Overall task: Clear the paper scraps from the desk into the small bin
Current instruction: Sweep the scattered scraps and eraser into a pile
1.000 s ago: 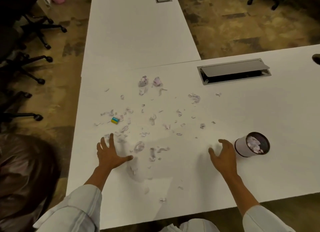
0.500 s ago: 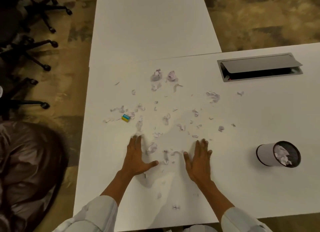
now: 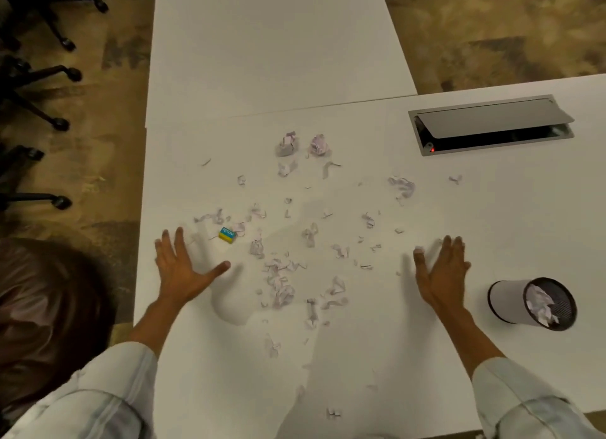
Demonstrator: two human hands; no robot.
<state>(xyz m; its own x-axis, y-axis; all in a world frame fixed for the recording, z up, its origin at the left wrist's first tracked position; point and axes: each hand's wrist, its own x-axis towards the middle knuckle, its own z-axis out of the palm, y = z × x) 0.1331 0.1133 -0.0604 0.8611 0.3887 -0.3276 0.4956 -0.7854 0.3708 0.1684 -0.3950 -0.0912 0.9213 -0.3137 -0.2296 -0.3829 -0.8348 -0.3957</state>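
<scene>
Several small paper scraps [image 3: 280, 284] lie scattered over the middle of the white desk [image 3: 377, 356]. Two crumpled paper balls [image 3: 287, 143] sit at the far side of the scatter. The small round bin [image 3: 505, 302] stands near the desk's right front, with crumpled paper inside. My left hand [image 3: 182, 268] lies flat on the desk, fingers spread, at the left edge of the scraps. My right hand [image 3: 441, 271] rests on its edge at the right of the scraps, just left of the bin. Both hands hold nothing.
A small blue and yellow eraser [image 3: 227, 235] lies among the scraps near my left hand. An open grey cable hatch [image 3: 492, 124] is set in the desk at the back right. A second white desk [image 3: 272, 45] joins behind. Office chair bases [image 3: 39, 78] stand on the left.
Both hands have moved apart, from close together near the desk's front to the outer left and right sides of the scrap scatter. The view has shifted slightly.
</scene>
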